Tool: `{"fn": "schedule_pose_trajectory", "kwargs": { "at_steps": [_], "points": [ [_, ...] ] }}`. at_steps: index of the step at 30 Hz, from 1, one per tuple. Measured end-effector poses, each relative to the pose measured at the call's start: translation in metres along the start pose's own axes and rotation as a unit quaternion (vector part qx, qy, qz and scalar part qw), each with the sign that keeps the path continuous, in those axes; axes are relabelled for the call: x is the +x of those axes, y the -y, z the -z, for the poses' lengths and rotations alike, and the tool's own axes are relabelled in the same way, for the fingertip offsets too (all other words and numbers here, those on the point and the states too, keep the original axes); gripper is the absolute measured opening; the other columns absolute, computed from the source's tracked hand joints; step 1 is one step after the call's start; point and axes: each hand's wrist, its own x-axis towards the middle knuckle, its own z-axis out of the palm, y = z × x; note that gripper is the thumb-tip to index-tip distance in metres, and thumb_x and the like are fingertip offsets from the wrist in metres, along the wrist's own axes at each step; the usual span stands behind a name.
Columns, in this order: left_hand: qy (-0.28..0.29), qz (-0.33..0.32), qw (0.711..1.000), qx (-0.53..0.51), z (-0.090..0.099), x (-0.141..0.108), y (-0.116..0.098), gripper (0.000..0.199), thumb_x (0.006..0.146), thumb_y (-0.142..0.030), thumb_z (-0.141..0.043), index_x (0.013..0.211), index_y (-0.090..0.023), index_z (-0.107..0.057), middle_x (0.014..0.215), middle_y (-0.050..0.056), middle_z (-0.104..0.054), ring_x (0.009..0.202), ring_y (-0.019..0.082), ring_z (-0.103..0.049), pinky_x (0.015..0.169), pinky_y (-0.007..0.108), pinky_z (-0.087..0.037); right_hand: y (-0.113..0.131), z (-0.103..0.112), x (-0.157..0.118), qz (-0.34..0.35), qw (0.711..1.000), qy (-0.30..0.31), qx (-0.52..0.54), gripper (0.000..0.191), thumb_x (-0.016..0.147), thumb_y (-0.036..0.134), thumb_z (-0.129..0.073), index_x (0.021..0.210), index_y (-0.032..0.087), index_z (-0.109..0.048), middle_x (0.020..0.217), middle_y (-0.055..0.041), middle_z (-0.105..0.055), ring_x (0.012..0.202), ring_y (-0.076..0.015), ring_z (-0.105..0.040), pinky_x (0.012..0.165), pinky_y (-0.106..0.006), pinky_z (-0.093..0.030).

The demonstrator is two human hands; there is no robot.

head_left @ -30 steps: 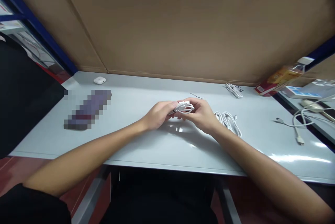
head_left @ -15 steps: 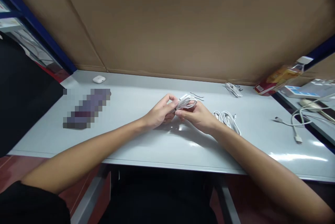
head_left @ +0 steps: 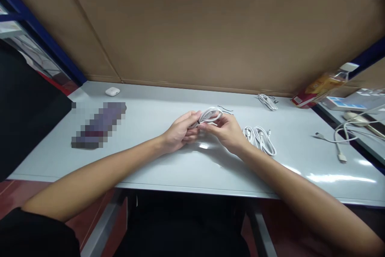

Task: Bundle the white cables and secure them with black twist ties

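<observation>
Holding, two-handed: one coiled white cable [head_left: 206, 116], over the grey table [head_left: 168, 170]. Left hand [head_left: 177, 132]: fingers closed round one end. Right hand [head_left: 227, 132]: thumb and fingertips pinching near a dark band [head_left: 198, 122], apparently a tie. Called for: steady pressure, loops together.

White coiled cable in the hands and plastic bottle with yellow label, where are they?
Held white coiled cable [head_left: 205, 116]: head view, on its loops.
Yellow-labelled plastic bottle [head_left: 325, 83]: head view, on its label.

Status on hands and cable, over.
Both hands, left and right, on white coiled cable, dark tie around it. Two coils beside right hand. Dark ties just behind.
</observation>
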Motion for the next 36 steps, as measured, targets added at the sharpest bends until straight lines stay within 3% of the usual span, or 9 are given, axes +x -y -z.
{"fn": "schedule_pose_trajectory", "kwargs": {
  "at_steps": [5,15,22,26,32,36],
  "points": [
    [-0.026,-0.005,1.000,-0.011,-0.003,0.001,0.001,0.037,0.096,-0.049,-0.070,0.090,-0.023,-0.044,0.054,-0.012,-0.034,0.039,0.004,-0.022,0.039,0.013,-0.019,-0.003,-0.002,0.001,-0.035,0.999,0.012,0.038,0.034,0.074,0.046,-0.088,0.076,0.022,-0.065,0.077,0.0005,-0.064,0.073,-0.0157,-0.059,0.072,-0.033,-0.050],
    [-0.020,-0.016,1.000,0.019,-0.005,0.002,0.002,0.028,0.104,-0.050,-0.057,0.111,-0.023,-0.055,0.053,-0.011,-0.033,0.041,0.005,-0.021,0.040,0.014,-0.021,-0.009,0.000,0.000,-0.110,0.991,0.049,0.060,0.040,0.079,0.055,-0.082,0.079,0.019,-0.067,0.067,0.0024,-0.058,0.060,-0.0121,-0.048,0.060,-0.030,-0.039],
    [-0.021,-0.052,0.997,0.052,-0.004,0.004,0.004,0.044,0.097,-0.057,-0.065,0.116,-0.018,-0.059,0.057,-0.008,-0.040,0.044,0.005,-0.026,0.042,0.015,-0.021,-0.006,0.003,0.001,-0.092,0.993,0.049,0.050,0.032,0.081,0.048,-0.082,0.086,0.019,-0.070,0.078,0.0001,-0.065,0.068,-0.0130,-0.055,0.069,-0.030,-0.045],
    [-0.044,-0.073,0.993,0.082,-0.003,0.005,0.007,0.040,0.100,-0.055,-0.061,0.115,-0.017,-0.059,0.057,-0.008,-0.039,0.046,0.006,-0.030,0.043,0.015,-0.025,-0.006,0.005,0.004,-0.083,0.994,0.054,0.041,0.030,0.082,0.047,-0.082,0.085,0.019,-0.072,0.078,-0.0009,-0.068,0.070,-0.0140,-0.058,0.071,-0.031,-0.048],
    [-0.032,-0.079,0.990,0.112,-0.004,0.004,0.007,0.041,0.100,-0.057,-0.061,0.116,-0.019,-0.057,0.055,-0.009,-0.039,0.046,0.008,-0.033,0.044,0.016,-0.027,-0.003,0.014,0.005,-0.154,0.977,0.104,0.100,0.029,0.075,0.042,-0.088,0.080,0.019,-0.070,0.073,0.0016,-0.063,0.065,-0.0120,-0.053,0.064,-0.029,-0.045],
    [-0.014,-0.104,0.984,0.143,-0.002,0.004,0.007,0.046,0.097,-0.060,-0.063,0.117,-0.019,-0.057,0.056,-0.009,-0.037,0.048,0.008,-0.032,0.045,0.017,-0.026,0.001,0.020,0.004,-0.186,0.967,0.133,0.110,0.028,0.081,0.041,-0.085,0.075,0.020,-0.066,0.070,0.0036,-0.057,0.064,-0.0116,-0.047,0.063,-0.028,-0.041]
  ]
}}
